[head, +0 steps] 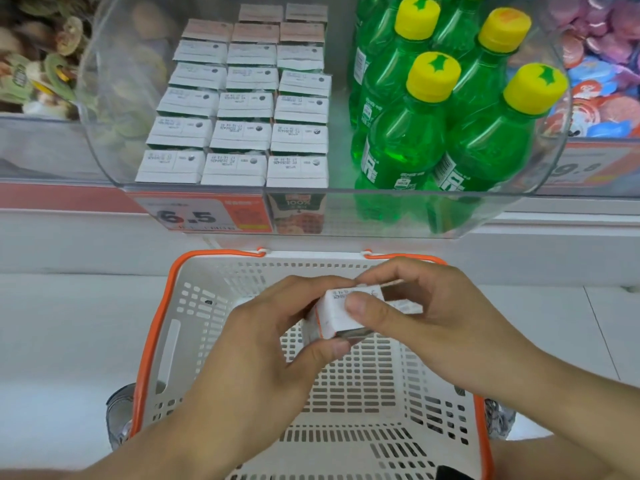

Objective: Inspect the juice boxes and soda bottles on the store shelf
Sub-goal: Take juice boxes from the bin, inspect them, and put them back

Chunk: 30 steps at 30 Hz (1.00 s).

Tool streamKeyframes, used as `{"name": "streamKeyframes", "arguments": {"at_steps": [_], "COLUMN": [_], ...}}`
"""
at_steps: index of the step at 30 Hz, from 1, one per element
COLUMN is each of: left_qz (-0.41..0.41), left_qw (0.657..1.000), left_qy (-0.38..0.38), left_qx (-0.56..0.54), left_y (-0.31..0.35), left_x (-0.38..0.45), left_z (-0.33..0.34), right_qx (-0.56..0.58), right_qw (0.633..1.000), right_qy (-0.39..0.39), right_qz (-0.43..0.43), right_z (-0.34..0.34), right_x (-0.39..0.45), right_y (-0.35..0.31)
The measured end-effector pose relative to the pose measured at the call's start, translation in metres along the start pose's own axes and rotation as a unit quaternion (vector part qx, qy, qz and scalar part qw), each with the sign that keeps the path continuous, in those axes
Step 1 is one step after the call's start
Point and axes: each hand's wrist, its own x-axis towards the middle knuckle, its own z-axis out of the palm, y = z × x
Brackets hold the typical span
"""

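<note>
A small white juice box [341, 315] is held over the basket by both hands. My left hand [270, 344] grips its left and underside. My right hand [426, 317] pinches its top and right side, thumb on the box's top face. Several more white-topped juice boxes [239, 109] stand in rows in a clear bin [381, 213] on the shelf. Right of them in the same bin stand several green soda bottles [408, 133] with yellow caps.
A white shopping basket [363, 438] with an orange rim sits below my hands, in front of the shelf. An orange price tag [201, 213] reading 6.5 hangs on the shelf edge. Snack packets [38, 57] lie left of the bin, round coloured packs [602, 64] right.
</note>
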Motion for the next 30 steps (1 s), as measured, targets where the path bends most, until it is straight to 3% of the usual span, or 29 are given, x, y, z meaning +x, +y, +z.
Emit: {"name": "streamKeyframes", "arguments": {"at_steps": [3,10,15,30], "left_qz": [0.013,0.054,0.033,-0.015], "left_qw": [1.0,0.995,0.997,0.995], "left_qy": [0.004,0.05,0.065,0.071], "left_qx": [-0.013,0.074,0.041,-0.075], "left_y": [0.002,0.004,-0.001,0.005], "left_x": [0.001,0.003,0.005,0.006], "left_z": [-0.001,0.0,-0.001,-0.001], "right_qx": [0.088,0.124,0.169,0.034], "right_qw": [0.993,0.992,0.985,0.999], "right_qy": [-0.059,0.01,-0.028,-0.038], "right_qz": [0.05,0.022,0.034,-0.014], "right_z": [0.002,0.002,-0.001,-0.01], "right_x": [0.0,0.002,0.006,0.005], "right_y": [-0.004,-0.001,-0.001,-0.004]}}
